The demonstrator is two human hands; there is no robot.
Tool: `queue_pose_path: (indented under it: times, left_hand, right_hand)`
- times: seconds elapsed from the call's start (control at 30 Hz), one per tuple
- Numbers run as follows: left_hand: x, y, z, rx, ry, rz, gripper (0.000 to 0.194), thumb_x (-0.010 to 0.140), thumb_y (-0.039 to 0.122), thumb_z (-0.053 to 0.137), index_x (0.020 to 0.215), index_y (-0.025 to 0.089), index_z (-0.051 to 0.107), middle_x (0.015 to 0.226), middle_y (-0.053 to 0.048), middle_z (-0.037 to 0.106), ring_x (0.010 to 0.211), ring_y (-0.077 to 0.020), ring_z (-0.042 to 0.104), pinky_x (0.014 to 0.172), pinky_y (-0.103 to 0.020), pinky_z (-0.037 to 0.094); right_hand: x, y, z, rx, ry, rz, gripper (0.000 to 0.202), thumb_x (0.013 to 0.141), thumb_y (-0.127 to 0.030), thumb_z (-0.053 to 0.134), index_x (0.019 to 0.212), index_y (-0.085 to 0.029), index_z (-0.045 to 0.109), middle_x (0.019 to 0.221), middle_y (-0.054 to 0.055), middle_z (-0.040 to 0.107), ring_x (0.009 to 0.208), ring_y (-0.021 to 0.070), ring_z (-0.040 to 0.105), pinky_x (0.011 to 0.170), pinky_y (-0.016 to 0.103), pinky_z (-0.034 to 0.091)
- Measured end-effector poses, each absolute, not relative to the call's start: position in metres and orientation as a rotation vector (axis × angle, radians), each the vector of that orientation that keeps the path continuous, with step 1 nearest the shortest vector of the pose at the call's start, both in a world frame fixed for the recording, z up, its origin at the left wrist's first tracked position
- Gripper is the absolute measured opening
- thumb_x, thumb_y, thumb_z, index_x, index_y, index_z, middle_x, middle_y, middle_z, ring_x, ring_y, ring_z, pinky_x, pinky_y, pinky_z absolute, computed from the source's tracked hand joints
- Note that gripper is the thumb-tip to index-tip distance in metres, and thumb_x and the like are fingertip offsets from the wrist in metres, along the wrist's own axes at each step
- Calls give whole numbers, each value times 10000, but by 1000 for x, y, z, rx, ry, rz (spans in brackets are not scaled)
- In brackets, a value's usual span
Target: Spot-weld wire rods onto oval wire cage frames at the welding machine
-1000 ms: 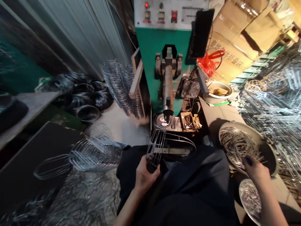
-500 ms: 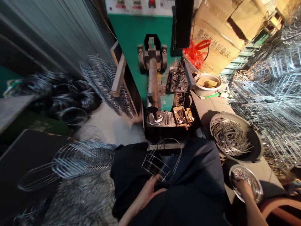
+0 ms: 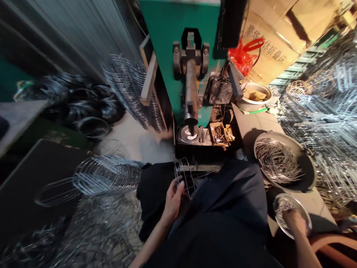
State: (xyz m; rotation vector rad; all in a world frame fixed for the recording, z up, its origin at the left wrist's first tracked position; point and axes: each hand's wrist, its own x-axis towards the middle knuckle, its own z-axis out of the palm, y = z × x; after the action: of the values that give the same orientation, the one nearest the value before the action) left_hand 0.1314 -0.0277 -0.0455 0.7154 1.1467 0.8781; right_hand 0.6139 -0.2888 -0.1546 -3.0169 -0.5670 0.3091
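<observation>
Left hand (image 3: 173, 199) gripping wire frame (image 3: 184, 178).
Frame juts at one o'clock from the curled fingers; right hand (image 3: 295, 220) in small dish (image 3: 304, 213), fingers unclear.

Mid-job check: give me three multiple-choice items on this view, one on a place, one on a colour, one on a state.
1. Where is the right hand?
A. in the small metal bowl
B. on the fan
C. on the cardboard box

2. What colour is the machine body?
A. yellow
B. green
C. white

3. How does the left hand stand?
A. open and free
B. gripping the wire frame
C. out of view

Key: 1 A, the fingers sit among the bowl's pieces; 2 B, the panel is green; 3 B, the fingers are closed on the wires.
</observation>
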Motion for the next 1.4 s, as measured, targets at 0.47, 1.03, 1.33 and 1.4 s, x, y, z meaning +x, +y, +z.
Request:
queue_pose_path:
  times: [0.47,1.03,1.33,1.4]
  left_hand:
    - [152,18,-12,702,1049,1097,572,787,486,737,1202,139,551,589,100,481,361,-76,481,346,-208,426]
    - [137,57,-17,624,1018,1218,608,807,493,722,1263,132,544,531,114,448,336,-72,456,329,-185,394]
    - [136,78,-12,627,1038,1292,624,770,518,741,1225,127,567,496,122,422,327,-71,448,332,-178,366]
    - [135,82,-11,622,1041,1295,628,764,527,743,1216,129,566,492,125,419,325,-70,443,338,-179,378]
  right_hand:
    - [397,4,26,-1381,-2008,394,225,1009,-276,499,1067,-241,714,1064,40,744,1202,250,601,1033,434,439]
    - [372,53,21,-1256,-2133,54,238,998,-158,524,1155,-247,679,1038,39,747,1169,237,605,988,431,341]
    - [364,82,23,-1227,-2094,28,233,1002,-189,521,1131,-263,700,1019,39,745,1142,237,623,947,409,363]
    - [363,86,24,-1227,-2094,22,233,1001,-194,526,1135,-267,703,1024,37,745,1141,238,623,953,409,360]
